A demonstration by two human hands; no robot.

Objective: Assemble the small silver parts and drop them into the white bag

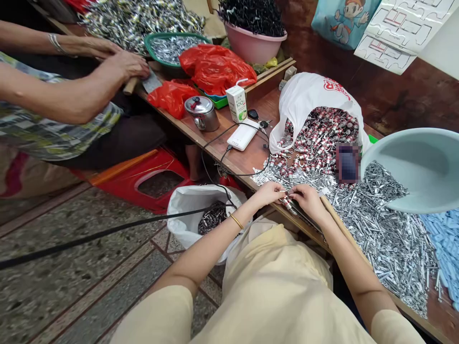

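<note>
Both my hands meet at the table's front edge, thumbs and fingertips pinched close together. My left hand is closed on a small metal piece with a ring, which hangs below the fingertips. My right hand pinches at the same spot from the other side; whatever lies between its fingertips is too small to make out. Just beyond the hands is a heap of small silver metal parts. Red-and-silver pieces with rings spill from a white plastic bag behind it.
A pale basin tilts over the heap, near light-blue pieces. Left stand a power bank with a black cable, a drink carton and a lidded metal cup. A lined bin is below; another person's hands work beyond.
</note>
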